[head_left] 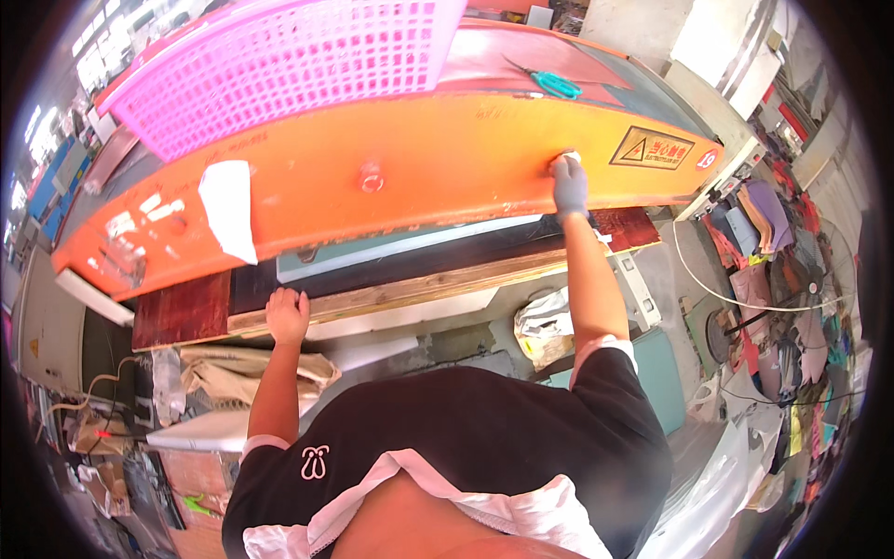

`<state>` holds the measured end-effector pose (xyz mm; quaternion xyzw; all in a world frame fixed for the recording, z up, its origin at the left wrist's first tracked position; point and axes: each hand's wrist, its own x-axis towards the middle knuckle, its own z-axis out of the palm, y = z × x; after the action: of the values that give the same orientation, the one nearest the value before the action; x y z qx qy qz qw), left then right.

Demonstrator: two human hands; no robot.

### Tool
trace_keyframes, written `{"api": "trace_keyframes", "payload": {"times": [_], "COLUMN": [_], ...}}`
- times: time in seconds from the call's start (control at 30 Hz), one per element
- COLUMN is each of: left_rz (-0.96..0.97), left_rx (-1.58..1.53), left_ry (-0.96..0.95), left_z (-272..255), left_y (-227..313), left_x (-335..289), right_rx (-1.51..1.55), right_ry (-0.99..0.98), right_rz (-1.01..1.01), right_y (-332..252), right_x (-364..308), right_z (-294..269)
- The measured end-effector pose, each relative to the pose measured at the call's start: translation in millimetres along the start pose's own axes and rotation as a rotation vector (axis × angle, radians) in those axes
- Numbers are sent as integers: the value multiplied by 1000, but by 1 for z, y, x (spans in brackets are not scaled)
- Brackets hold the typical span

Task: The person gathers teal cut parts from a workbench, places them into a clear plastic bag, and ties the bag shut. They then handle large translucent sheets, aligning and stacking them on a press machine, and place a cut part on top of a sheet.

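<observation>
A wide orange press machine (466, 140) stretches across the view in front of me. My right hand (570, 189), in a grey glove, is raised to its front panel. The fingers are bent in against the panel, hiding what lies under them; a small pale spot shows at their tips. A red round button (371, 177) sits on the panel to the left. My bare left hand (288, 315) rests with curled fingers on the wooden front edge (410, 291) of the work table. Behind that edge, a pale blue-grey board (400, 250) lies beneath the machine.
On the machine top are a pink plastic basket (289, 70) and teal-handled scissors (557, 86). White paper (228, 210) hangs on the panel. Coloured material scraps (764, 224) pile up at right, beside a pale cable (717, 291). A brown fabric bundle (247, 374) lies below the table.
</observation>
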<state>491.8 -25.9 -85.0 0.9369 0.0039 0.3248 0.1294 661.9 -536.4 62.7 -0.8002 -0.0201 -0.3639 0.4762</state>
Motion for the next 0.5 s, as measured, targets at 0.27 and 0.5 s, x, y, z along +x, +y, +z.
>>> {"api": "trace_keyframes", "payload": {"times": [0.27,0.5], "left_rz": [120,128], "left_rx": [113,160], "left_ry": [33,-19], "left_z": [18,15], "left_y": [-23,-24], "left_x": [28,23], "right_rx": [-382,-635], "right_ry": [-283,-693], "right_rz": [-206,-314], "right_y": [31,7], "right_x": [-57,-146], "right_z": [19,58]}}
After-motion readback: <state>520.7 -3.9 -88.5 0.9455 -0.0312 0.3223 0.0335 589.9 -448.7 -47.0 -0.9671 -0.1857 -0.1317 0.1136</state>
